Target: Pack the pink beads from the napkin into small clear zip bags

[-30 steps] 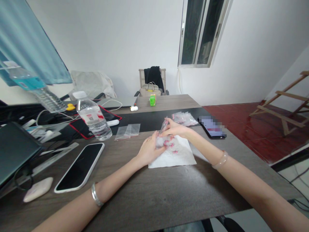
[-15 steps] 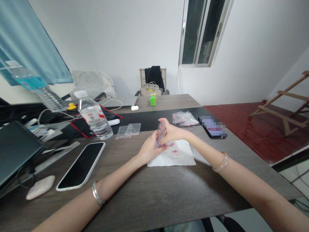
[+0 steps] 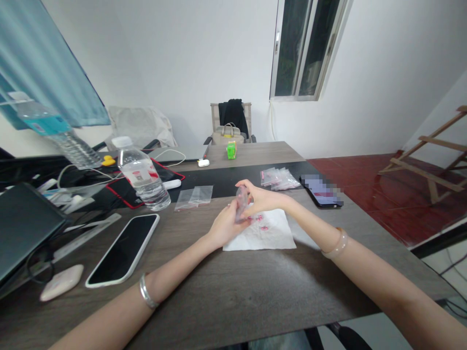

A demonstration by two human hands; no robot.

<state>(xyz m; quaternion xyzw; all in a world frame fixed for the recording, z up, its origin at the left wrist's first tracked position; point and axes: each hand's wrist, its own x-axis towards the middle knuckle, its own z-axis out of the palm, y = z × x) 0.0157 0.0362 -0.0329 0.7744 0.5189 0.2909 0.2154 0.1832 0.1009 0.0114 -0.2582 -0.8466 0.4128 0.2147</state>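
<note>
Between my two hands is a small clear plastic bag (image 3: pixel 241 203), upright and slightly pinkish. My left hand (image 3: pixel 225 223) grips its lower left side, with the fingers partly hidden behind it. My right hand (image 3: pixel 260 198) holds it from the right, the index finger at the top edge and the thumb lower down. Beneath them lies a white paper tissue (image 3: pixel 273 238) with several small pink pieces (image 3: pixel 264 228) on it. What is inside the bag is too small to make out.
Flat clear bags (image 3: pixel 195 195) lie left of my hands, and filled bags (image 3: pixel 280 179) lie beyond the right one, beside a black phone (image 3: pixel 323 191). On the left are a white-edged phone (image 3: pixel 124 250), a white mouse (image 3: pixel 62 283), a water bottle (image 3: pixel 142 175) and a laptop (image 3: pixel 27 228). A green box (image 3: pixel 231 150) stands farther back.
My right hand has shifted slightly left and its fingers have moved along the bag. The bag is tilted a little differently. My left hand has barely moved.
</note>
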